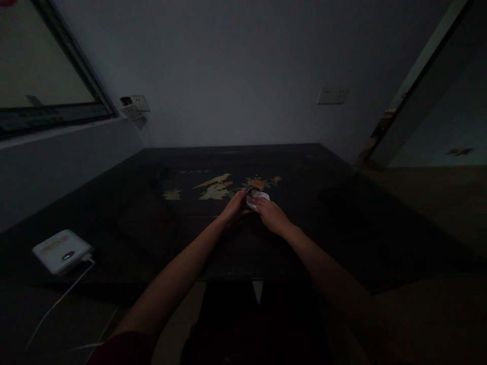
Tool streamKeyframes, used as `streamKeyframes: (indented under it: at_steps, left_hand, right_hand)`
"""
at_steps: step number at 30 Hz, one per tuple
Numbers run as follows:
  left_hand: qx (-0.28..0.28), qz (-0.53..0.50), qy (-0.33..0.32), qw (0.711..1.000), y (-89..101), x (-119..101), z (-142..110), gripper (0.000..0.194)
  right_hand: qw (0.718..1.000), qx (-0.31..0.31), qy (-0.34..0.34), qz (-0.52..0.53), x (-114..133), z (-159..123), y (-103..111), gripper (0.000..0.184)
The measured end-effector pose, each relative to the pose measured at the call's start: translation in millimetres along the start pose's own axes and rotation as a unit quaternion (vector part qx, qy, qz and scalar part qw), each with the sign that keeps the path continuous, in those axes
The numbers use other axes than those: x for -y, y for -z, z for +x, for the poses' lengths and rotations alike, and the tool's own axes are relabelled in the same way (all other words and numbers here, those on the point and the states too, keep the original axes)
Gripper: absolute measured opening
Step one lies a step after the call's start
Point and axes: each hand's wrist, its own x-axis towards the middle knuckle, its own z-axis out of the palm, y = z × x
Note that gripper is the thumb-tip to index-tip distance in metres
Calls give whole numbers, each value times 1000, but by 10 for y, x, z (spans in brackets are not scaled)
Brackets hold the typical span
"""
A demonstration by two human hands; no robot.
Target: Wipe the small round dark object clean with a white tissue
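Over the middle of the dark table (171, 238), my left hand (235, 207) is closed around a small dark object with a curved rim (248, 191). The room is too dim to tell its exact kind. My right hand (274, 216) presses a white tissue or cloth (263, 194) against the inner side of this rim, its fingers bent over the white material. Both hands meet in front of my body. Parts of the dark object are hidden by the fingers and the white piece.
A bird-and-flower picture (216, 188) decorates the tabletop beyond my hands. At the left sits a white box-shaped device (63, 251) with a white cable (57, 303) trailing off the edge. Wall sockets (333, 96) are on the back wall, and a window (45, 61) is at upper left.
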Motion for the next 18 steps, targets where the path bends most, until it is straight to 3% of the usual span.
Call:
streamKeyframes:
  at_steps: [9, 18]
  left_hand:
    - [33, 1, -5, 999, -27, -16, -40, 40]
    - [20, 4, -4, 1000, 9, 7, 6, 40]
  right_hand:
    - [997, -27, 22, -63, -1, -7, -18, 44]
    - [999, -15, -29, 39, 74, 17, -135, 51]
